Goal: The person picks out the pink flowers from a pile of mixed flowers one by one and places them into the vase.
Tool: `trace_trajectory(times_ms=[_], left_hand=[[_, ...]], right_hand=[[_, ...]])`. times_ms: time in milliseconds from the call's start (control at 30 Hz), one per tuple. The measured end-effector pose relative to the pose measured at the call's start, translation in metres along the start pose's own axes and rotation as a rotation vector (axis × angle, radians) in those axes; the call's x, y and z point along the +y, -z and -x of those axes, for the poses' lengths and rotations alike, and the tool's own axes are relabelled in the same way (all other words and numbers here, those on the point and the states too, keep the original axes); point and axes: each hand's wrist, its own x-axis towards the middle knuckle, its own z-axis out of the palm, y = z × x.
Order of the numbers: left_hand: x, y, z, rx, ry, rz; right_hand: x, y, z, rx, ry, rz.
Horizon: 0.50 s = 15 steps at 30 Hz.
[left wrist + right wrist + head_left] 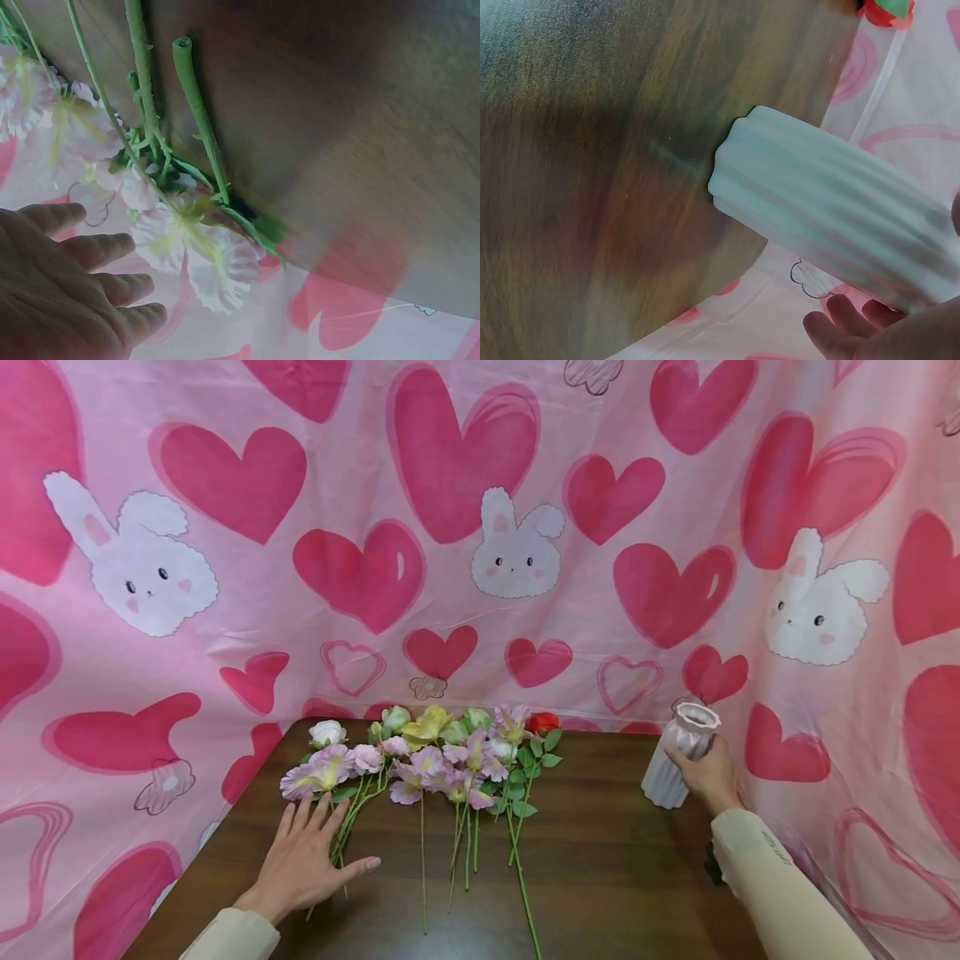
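Observation:
A white ribbed vase (663, 777) is at the right side of the table, its mouth upward. My right hand (708, 775) grips it below the neck, thumb on the near side. In the right wrist view the ribbed vase body (825, 202) extends from the fingers, its base at the tabletop; whether it touches, I cannot tell. At the left, my left hand (303, 858) is spread beside the stems of a pink-and-yellow artificial flower (327, 767), holding nothing. From the left wrist, straight fingers (112, 251) point toward pale pink petals (217, 255).
Several artificial flowers lie in a row along the back of the brown table (600, 877), including a white rose (327, 732), a yellow bloom (429, 727) and a red rose (543, 722). Their stems point toward me. A pink heart-patterned cloth (345, 468) hangs behind.

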Motion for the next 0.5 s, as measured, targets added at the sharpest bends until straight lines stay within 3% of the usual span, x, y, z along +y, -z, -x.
trace_trajectory(times_ms=[233,500], left_hand=[[0.0011,-0.0007,-0.0013,-0.001,-0.003,0.006],[-0.0007,-0.0026,-0.0022,-0.006,0.006,0.030]], right_hand=[[0.0008,0.0012,-0.0009,-0.016,-0.054,0.010],[0.0021,0.0009,-0.0015,-0.041,-0.030,0.026]])
